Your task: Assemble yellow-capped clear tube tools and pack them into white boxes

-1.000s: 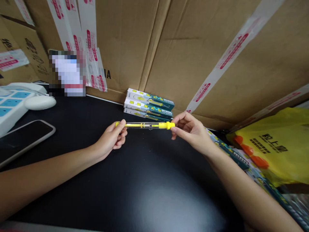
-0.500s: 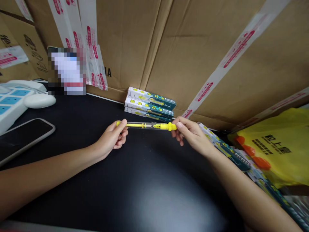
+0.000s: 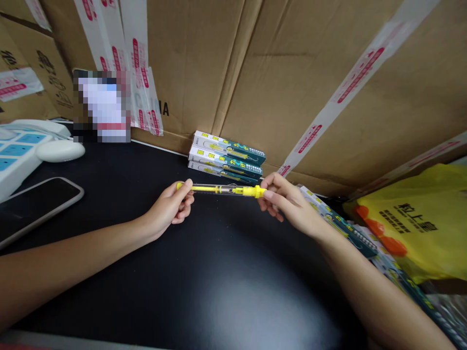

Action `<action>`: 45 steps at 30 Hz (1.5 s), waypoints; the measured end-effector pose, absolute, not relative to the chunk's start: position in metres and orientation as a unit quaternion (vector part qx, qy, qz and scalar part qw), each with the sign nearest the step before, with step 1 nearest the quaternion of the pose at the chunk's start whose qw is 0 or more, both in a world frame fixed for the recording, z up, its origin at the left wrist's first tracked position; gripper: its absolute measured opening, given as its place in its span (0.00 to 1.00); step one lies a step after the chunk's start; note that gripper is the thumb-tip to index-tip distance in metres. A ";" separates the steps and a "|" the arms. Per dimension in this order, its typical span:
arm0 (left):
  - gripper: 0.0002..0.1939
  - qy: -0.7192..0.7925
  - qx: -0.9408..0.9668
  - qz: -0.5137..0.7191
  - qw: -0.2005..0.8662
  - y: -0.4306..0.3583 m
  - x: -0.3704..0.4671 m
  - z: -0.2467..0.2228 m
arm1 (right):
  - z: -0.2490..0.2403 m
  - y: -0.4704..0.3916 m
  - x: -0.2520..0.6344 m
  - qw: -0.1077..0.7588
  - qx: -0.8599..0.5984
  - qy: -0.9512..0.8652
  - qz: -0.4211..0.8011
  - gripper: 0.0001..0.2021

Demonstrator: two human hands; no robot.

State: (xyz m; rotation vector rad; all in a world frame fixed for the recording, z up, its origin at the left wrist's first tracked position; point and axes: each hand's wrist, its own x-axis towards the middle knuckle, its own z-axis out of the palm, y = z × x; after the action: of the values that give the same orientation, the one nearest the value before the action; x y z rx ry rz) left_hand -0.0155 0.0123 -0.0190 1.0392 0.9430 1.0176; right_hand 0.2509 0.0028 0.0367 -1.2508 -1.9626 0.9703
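A clear tube with yellow ends and a yellow part inside (image 3: 223, 190) lies level between my hands, above the black table (image 3: 153, 282). My left hand (image 3: 171, 206) pinches its left end between thumb and fingers. At the other end, my right hand (image 3: 286, 199) has thumb and fingers closed on the yellow cap. Just behind the tube, several printed narrow boxes (image 3: 226, 158) are stacked against the cardboard.
Large taped cardboard boxes (image 3: 189, 63) stand at the back. On the left are a white power strip (image 3: 22, 150) and a phone (image 3: 36, 209). More narrow boxes (image 3: 339, 223) and a yellow bag (image 3: 423, 218) lie at the right.
The fingers of my right hand have shifted slightly around the yellow cap. My left hand and the tube have hardly moved.
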 end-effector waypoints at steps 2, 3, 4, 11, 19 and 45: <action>0.18 0.414 0.459 0.446 0.647 0.012 -0.015 -0.019 | 0.036 0.003 0.250 0.291 -0.483 -0.750 0.345 0.17; 0.18 0.414 0.460 0.446 0.646 0.013 -0.015 -0.019 | 0.036 0.003 0.249 0.285 -0.492 -0.754 0.329 0.20; 0.18 0.415 0.460 0.446 0.645 0.013 -0.015 -0.019 | 0.036 0.003 0.249 0.282 -0.500 -0.756 0.315 0.23; 0.18 0.414 0.456 0.448 0.647 0.013 -0.015 -0.019 | 0.041 0.000 0.247 0.293 -0.469 -0.755 0.352 0.14; 0.18 0.414 0.458 0.448 0.647 0.014 -0.016 -0.020 | 0.036 0.002 0.250 0.291 -0.492 -0.753 0.325 0.19; 0.18 0.412 0.456 0.452 0.647 0.013 -0.014 -0.019 | 0.039 0.000 0.249 0.265 -0.472 -0.780 0.314 0.17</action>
State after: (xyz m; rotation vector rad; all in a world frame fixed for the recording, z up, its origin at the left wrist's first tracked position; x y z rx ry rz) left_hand -0.0140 0.0128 -0.0194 1.0361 0.9371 1.0274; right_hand 0.2486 -0.0002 0.0390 -1.2746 -2.1087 0.8479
